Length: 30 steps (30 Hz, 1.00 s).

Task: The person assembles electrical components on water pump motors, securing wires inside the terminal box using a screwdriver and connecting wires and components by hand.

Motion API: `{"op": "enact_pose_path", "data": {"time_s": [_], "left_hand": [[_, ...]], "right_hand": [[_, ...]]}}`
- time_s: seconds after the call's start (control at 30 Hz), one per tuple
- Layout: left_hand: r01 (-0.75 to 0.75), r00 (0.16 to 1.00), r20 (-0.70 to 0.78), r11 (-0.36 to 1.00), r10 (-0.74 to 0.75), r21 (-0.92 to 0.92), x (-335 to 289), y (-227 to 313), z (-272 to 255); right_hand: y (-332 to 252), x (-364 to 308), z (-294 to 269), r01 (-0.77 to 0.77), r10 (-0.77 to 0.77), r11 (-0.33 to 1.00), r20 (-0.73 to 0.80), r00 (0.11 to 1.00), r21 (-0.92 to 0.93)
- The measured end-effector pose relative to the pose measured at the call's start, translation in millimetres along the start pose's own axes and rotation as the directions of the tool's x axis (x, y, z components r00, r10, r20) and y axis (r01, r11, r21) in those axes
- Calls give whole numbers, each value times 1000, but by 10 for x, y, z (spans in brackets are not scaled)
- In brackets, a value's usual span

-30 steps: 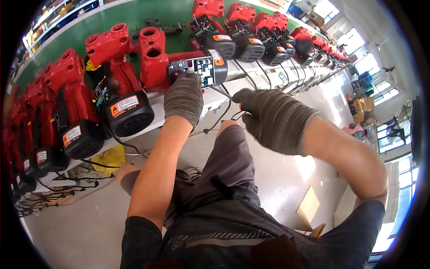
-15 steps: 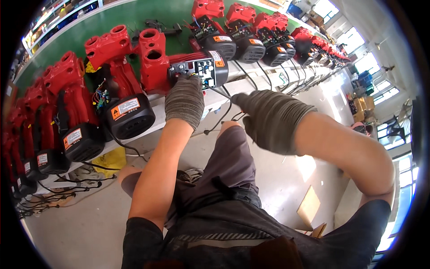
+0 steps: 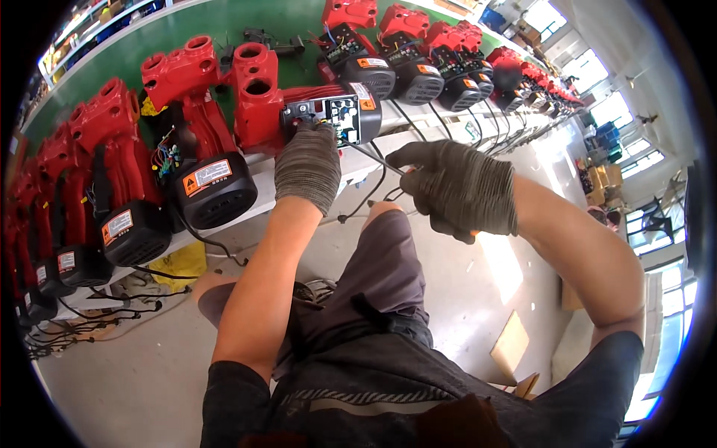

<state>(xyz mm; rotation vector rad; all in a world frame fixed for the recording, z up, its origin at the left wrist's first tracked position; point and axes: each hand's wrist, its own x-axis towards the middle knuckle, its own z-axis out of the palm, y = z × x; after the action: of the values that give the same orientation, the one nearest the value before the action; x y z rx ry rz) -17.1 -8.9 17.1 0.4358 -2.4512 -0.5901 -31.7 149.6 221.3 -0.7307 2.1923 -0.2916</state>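
Note:
A red machine housing with a black motor cover [image 3: 371,119] lies on the bench before me, an open circuit board [image 3: 344,118] set into its side. My left hand [image 3: 308,166], in a grey-brown glove, reaches to the board's left end. Its fingers are closed there among small wires, and what they pinch is hidden. Gloved too, my right hand [image 3: 463,187] is wrapped round a screwdriver [image 3: 379,160], bits of orange handle showing at the grip. The metal shaft slants up and left, its tip by the lower edge of the board near my left fingers.
Several similar red housings [image 3: 205,123] with black motor covers stand along the bench to the left and far right. Black power cords [image 3: 213,243] hang over the front edge. A yellow bag [image 3: 181,265] lies below the bench, and cardboard [image 3: 511,345] on the floor at right.
My right hand has shifted slightly up and right and turned, so more of the screwdriver shaft and the orange handle end shows. The left hand stays at the board.

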Motion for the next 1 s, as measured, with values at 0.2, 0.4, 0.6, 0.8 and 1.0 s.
{"op": "enact_pose_path", "data": {"time_s": [0.2, 0.4, 0.6, 0.8, 1.0], "left_hand": [[15, 1000, 3, 999, -15, -35, 25, 5, 47], [32, 995, 94, 999, -33, 4, 13, 80, -72], [-46, 998, 49, 999, 45, 26, -14, 36, -84], [21, 999, 32, 999, -20, -46, 24, 88, 65], [-35, 997, -71, 999, 32, -31, -25, -11, 100]], "right_hand": [[-29, 142, 166, 44, -191, 434, -44, 981, -900], [170, 350, 82, 109, -138, 703, 15, 990, -702], [6, 110, 0, -175, 173, 959, 28, 985, 224], [407, 166, 61, -8, 11, 934, -6, 1000, 357], [791, -42, 293, 136, -175, 973, -219, 960, -184]]}}
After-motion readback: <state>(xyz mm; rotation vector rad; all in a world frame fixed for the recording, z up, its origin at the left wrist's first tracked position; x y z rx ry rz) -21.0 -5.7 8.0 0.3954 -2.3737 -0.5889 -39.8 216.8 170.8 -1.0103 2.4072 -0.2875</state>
